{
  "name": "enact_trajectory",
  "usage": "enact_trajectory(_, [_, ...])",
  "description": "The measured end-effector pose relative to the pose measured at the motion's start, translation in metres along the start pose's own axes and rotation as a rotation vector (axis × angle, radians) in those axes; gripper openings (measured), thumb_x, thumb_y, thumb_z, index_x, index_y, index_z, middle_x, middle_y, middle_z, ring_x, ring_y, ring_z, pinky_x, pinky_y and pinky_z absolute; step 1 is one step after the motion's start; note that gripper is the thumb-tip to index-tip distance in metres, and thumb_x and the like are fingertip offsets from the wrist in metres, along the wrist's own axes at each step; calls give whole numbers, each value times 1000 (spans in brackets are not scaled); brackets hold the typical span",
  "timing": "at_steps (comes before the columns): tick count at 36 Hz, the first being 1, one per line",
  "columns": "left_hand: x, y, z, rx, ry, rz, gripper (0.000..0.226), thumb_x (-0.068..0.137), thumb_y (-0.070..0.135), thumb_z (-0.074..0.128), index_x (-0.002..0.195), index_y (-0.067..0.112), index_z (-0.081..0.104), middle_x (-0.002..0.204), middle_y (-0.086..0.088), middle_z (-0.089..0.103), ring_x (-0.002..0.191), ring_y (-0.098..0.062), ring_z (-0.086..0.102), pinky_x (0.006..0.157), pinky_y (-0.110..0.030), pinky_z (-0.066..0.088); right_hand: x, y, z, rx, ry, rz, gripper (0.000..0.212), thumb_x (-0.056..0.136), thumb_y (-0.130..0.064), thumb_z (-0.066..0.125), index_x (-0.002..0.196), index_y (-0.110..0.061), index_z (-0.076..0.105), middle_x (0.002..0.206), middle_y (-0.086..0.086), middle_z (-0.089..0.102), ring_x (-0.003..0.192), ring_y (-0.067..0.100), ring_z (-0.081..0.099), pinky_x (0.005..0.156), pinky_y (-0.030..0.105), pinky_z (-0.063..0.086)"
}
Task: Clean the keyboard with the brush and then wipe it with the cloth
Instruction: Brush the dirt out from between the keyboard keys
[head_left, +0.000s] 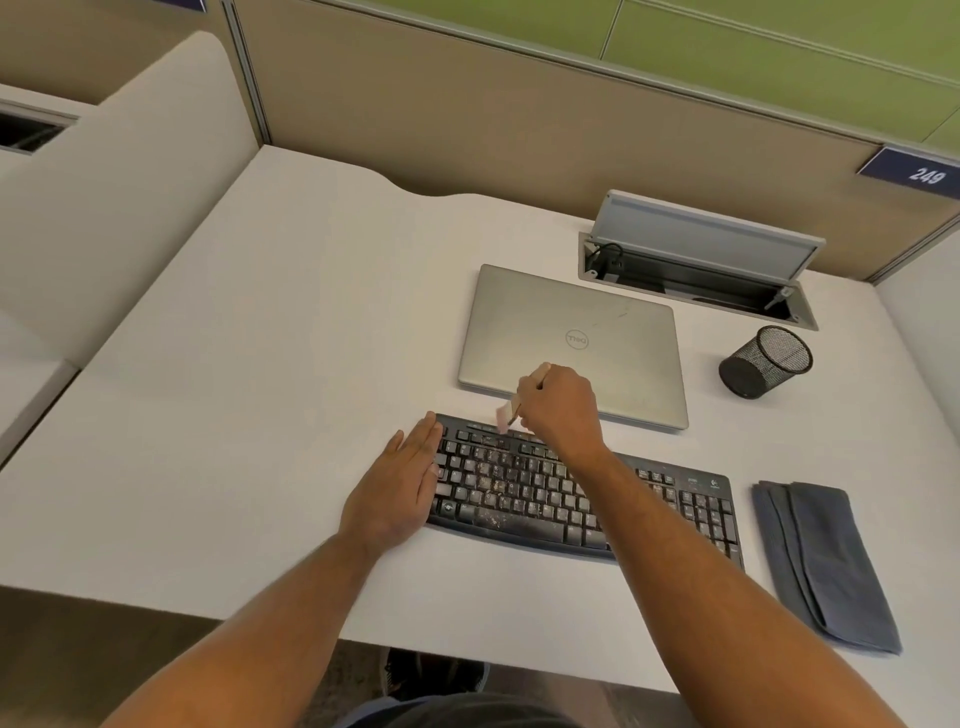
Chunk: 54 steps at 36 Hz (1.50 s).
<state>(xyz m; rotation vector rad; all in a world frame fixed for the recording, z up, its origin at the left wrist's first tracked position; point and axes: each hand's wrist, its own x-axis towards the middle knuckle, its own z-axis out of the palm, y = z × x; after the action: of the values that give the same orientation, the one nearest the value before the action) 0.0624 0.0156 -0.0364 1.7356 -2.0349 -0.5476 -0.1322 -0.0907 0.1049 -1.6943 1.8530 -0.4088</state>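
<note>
A black keyboard (524, 499) speckled with dust lies on the white desk (260, 389). My right hand (563, 410) grips a small brush (506, 415) with a wooden handle; its pale bristles, blurred, touch the top key row near the keyboard's left part. My left hand (402, 483) rests flat, fingers straight, against the keyboard's left end. A folded dark grey cloth (826, 561) lies on the desk to the right of the keyboard, untouched.
A shut silver laptop (576, 332) sits just behind the keyboard. A black mesh pen cup (766, 361) stands to its right. An open cable hatch (696, 270) is at the back. Partition walls enclose the desk.
</note>
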Motion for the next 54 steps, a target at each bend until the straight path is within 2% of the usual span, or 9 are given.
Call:
enact_trajectory(10, [1,-2,1,30,-5,12,61,103,33,19,161,15,19,168,6,9,154,-1,7,125,-24,0,3,-4,8,167,-94,0,20,99,-21,56,90,-13,72,79,3,76,75,22,76,80,50,64])
enact_trajectory(17, [1,-3,2,36,0,18,59,105,31,21,161,16,16,168,7,7,153,1,3,125,-22,-2,6,6,-7,-5,30,-14,24,100,-21,52,86,-13,70,74,1,72,74,22,73,69,39,59])
enact_trajectory(24, [0,-3,1,24,15,25,59,104,31,21,160,13,23,168,3,14,154,-3,11,126,-25,2,6,20,-16,-5,-25,30,22,97,-20,53,83,-12,68,75,3,73,72,23,74,71,42,63])
enact_trajectory(28, [0,-1,1,6,23,27,59,104,31,21,159,12,27,168,3,17,153,-4,15,126,-25,4,2,28,-18,-39,17,50,24,98,-18,50,85,-12,69,76,1,71,75,22,71,61,31,51])
enact_trajectory(38, [1,-2,1,15,18,27,60,103,31,21,159,11,27,168,3,17,153,-3,13,126,-25,4,0,37,-23,54,-45,102,24,95,-16,55,82,-4,70,69,8,75,66,26,75,77,48,64])
enact_trajectory(41, [1,-2,1,17,10,24,60,103,32,20,160,12,25,168,4,16,153,-2,13,125,-24,3,-3,39,-23,120,49,95,23,98,-20,54,85,-9,70,75,7,75,71,26,75,76,50,64])
enact_trajectory(46, [1,-1,0,17,6,21,61,103,33,19,160,13,24,168,5,15,153,-1,10,126,-24,3,-2,41,-29,96,-50,108,19,98,-15,55,87,-8,69,72,8,75,66,25,76,76,48,65])
enact_trajectory(50, [0,0,0,12,-4,6,62,102,34,17,161,15,22,168,7,12,153,1,10,125,-23,1,-2,46,-32,53,78,81,24,100,-20,53,90,-10,72,78,4,73,75,23,74,75,45,64])
enact_trajectory(54, [0,2,-2,-3,2,-2,62,102,35,17,160,17,21,167,9,11,150,6,5,124,-19,-2,-2,48,-36,-8,2,81,23,96,-16,53,83,-7,70,75,7,74,72,25,74,74,44,64])
